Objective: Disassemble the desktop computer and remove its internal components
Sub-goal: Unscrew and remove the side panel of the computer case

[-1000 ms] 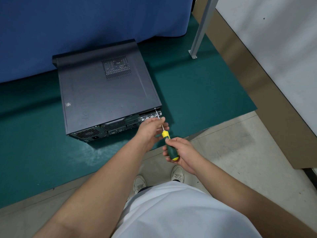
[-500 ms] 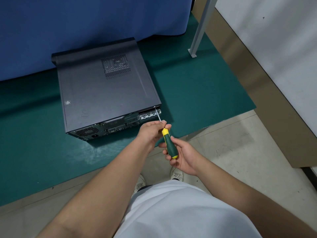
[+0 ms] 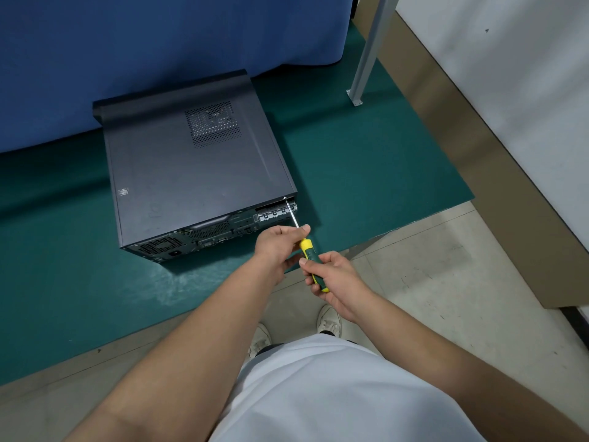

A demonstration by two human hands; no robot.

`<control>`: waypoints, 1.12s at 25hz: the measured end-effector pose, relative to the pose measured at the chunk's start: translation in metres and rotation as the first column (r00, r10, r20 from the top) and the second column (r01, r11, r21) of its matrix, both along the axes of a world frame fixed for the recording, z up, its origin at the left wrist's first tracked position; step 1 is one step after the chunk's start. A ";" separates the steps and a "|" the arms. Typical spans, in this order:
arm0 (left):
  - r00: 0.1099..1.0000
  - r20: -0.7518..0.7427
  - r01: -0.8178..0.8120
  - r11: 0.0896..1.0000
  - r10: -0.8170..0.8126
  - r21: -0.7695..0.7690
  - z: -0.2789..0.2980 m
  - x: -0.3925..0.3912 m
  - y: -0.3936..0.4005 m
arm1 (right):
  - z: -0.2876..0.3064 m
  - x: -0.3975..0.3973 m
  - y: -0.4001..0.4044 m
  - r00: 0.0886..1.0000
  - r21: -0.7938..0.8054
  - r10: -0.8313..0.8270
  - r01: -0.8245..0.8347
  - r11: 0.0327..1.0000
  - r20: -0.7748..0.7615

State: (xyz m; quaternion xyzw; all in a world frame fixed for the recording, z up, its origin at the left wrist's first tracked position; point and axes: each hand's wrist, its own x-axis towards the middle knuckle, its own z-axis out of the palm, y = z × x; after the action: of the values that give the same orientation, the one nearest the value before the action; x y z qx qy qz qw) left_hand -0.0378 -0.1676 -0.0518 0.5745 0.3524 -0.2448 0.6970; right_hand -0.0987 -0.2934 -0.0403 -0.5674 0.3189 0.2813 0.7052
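The desktop computer [image 3: 197,173] lies flat on the green mat [image 3: 366,186], rear panel toward me. My right hand [image 3: 334,279] curls round the handle of the screwdriver [image 3: 310,261]; my left hand [image 3: 279,244] pinches its shaft just ahead of the handle. The tool's long axis runs up and slightly left, away from both hands, its tip touching the case's upper right rear corner, presumably at a cover screw. The left hand is nearer the case.

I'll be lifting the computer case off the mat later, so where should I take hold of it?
Judging by its pose, grip the computer case by its two long side walls, from above, one hand per side: it lies flat on the green mat, and its rear panel is crowded with ports.
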 end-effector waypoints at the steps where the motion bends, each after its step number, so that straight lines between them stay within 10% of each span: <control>1: 1.000 0.027 -0.004 1.000 0.003 0.017 -0.002 0.001 0.001 | 0.000 -0.001 -0.002 1.000 0.053 -0.021 0.022 0.998 -0.003; 7: 0.997 0.073 0.035 0.992 -0.026 -0.122 0.002 -0.002 0.007 | -0.007 -0.005 -0.016 0.984 0.336 0.072 -0.014 0.942 -0.161; 28: 0.927 -0.056 -0.372 0.927 0.370 -0.038 0.017 0.050 -0.009 | 0.005 0.004 -0.001 0.996 -0.010 0.082 -0.083 0.997 -0.037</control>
State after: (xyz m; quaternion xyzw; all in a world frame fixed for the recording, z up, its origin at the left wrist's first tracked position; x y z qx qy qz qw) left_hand 0.0123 -0.1763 -0.0346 0.4747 0.4655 -0.1306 0.7355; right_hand -0.0951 -0.2940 -0.0350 -0.5789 0.3096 0.3186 0.6837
